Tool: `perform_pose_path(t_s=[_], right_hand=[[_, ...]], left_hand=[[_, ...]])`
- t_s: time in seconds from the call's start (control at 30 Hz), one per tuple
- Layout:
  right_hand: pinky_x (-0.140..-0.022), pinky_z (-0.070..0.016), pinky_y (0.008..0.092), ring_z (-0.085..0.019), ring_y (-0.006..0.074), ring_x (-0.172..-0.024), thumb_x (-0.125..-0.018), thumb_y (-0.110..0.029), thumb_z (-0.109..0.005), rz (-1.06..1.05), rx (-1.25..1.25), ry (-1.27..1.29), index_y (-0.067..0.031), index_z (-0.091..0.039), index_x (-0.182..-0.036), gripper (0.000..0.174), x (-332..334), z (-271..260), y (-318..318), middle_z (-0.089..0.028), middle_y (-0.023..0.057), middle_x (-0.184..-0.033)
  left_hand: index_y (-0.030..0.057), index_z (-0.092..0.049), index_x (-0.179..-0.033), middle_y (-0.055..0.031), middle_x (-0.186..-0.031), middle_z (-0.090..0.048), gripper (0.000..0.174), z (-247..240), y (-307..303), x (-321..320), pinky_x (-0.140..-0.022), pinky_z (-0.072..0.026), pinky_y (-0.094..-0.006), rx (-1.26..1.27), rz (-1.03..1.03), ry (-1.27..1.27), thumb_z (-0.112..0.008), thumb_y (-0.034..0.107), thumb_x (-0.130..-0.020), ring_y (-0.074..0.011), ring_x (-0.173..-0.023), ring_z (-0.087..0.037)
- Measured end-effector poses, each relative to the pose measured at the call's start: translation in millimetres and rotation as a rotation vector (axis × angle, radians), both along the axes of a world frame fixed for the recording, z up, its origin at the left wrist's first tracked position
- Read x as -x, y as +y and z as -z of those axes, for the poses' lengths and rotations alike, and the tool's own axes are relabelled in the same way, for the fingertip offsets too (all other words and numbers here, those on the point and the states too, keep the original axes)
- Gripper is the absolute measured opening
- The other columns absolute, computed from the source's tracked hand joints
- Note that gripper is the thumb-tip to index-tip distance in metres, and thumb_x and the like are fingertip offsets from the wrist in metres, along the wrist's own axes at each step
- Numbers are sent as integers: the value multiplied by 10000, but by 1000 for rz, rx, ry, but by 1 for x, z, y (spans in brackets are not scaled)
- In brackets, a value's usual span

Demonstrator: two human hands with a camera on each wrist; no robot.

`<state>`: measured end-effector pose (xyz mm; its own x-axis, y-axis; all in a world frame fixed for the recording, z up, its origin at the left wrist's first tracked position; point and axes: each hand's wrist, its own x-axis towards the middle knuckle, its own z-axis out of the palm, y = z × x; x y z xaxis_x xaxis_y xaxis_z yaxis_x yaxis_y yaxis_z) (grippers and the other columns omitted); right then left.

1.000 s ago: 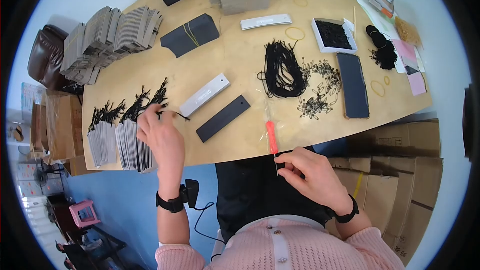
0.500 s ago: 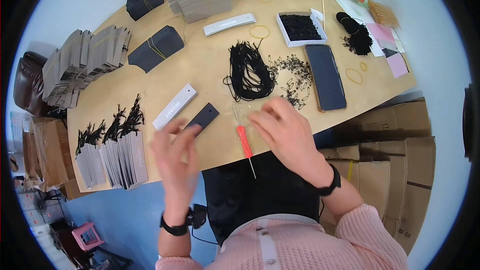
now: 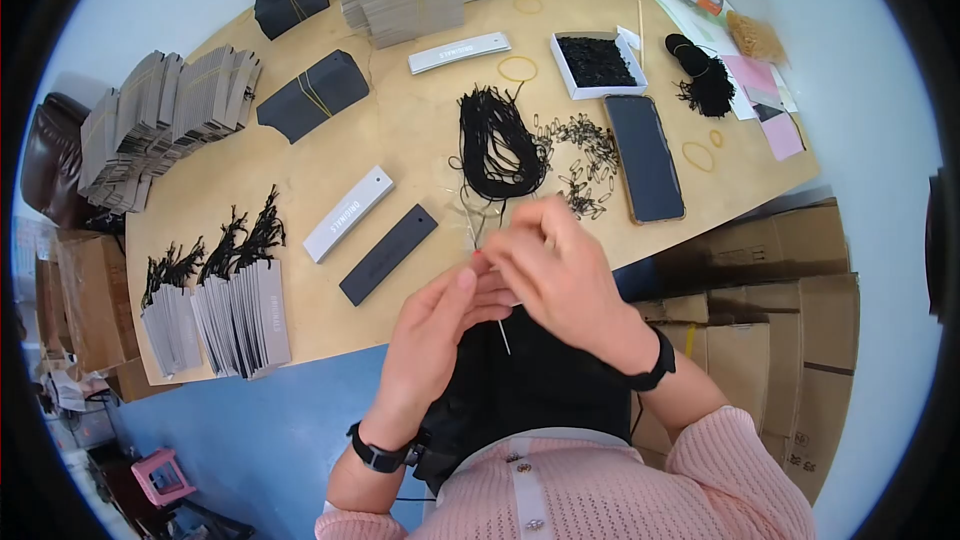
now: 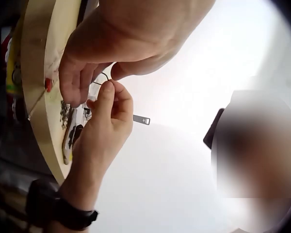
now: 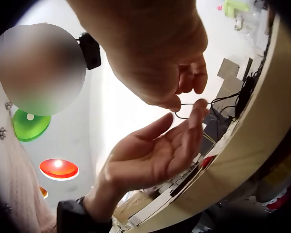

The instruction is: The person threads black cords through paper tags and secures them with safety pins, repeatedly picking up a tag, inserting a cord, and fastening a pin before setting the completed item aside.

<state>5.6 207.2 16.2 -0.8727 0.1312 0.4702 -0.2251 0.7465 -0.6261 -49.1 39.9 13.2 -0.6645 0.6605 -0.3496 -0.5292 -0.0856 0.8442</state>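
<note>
My right hand (image 3: 570, 275) is over the table's front edge, its thumb and finger pinching a thin black cord (image 5: 186, 104) bent into a small loop. Facing it, my left hand (image 3: 430, 340) has its palm turned up, fingers fairly straight and thumb apart. The left fingertips (image 5: 201, 105) are right at the cord in the right wrist view. Behind the hands lies a bundle of black cords (image 3: 500, 155), strands trailing toward me. A red-handled tool (image 4: 48, 85) with a thin metal shaft lies below, mostly covered by the hands in the head view.
A white tag (image 3: 348, 215) and a black tag (image 3: 390, 255) lie left of the hands. Corded tag stacks (image 3: 240, 320) stand farther left. Small metal pins (image 3: 585, 165), a phone (image 3: 645, 160) and a white box (image 3: 598, 90) of black pieces are on the right.
My left hand has left the corded tag stacks and come right to meet the other hand. My right hand has moved up from the tool's shaft and now pinches the cord.
</note>
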Motion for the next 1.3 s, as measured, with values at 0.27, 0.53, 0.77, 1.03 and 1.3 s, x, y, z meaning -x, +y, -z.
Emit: perform_pose_path(t_s=[0.27, 0.53, 0.77, 1.03, 1.3], right_hand=[[-682, -531, 344, -620, 259, -823, -761, -45, -651, -233, -158, 45, -18, -593, -1018, 265, -43, 5, -22, -579, 97, -957], [-661, -516, 325, -634, 205, -757, -918, -40, -636, -284, 563, -430, -30, -570, -1144, 236, -70, -2, -36, -617, 98, -911], [-684, -507, 268, -643, 137, -762, -958, -96, -643, -421, 843, -675, -37, -615, -1199, 250, -95, -3, -24, -668, 79, -932], [-623, -482, 236, -628, 92, -720, -958, -118, -630, -676, 857, -738, -24, -641, -1018, 112, -105, -25, 14, -656, 44, -905], [-598, -449, 222, -569, 62, -677, -955, -142, -653, -636, 835, -793, -23, -633, -1019, 136, -106, -28, 26, -636, -2, -790]], left_hand=[[-10, -604, -1269, -14, -936, -656, 351, 11, 6, 22, -820, -528, -321, -109, -23, -343, -527, 251, -1047, -146, -864, -627], [17, -636, -1164, -11, -929, -662, 265, 14, -7, 27, -787, -541, -327, -124, -145, -334, -560, 233, -1030, -139, -850, -635], [10, -635, -1155, -10, -923, -671, 224, 20, -8, 54, -742, -523, -270, -133, -141, -393, -591, 171, -1004, -134, -849, -638], [-29, -559, -1266, -38, -926, -661, 313, 9, -29, 22, -690, -539, -262, -89, -205, -466, -602, 105, -985, -146, -802, -626], [-42, -562, -1262, -54, -938, -665, 310, 14, -81, -2, -732, -563, -309, -184, -296, -441, -593, 97, -986, -156, -830, -643]])
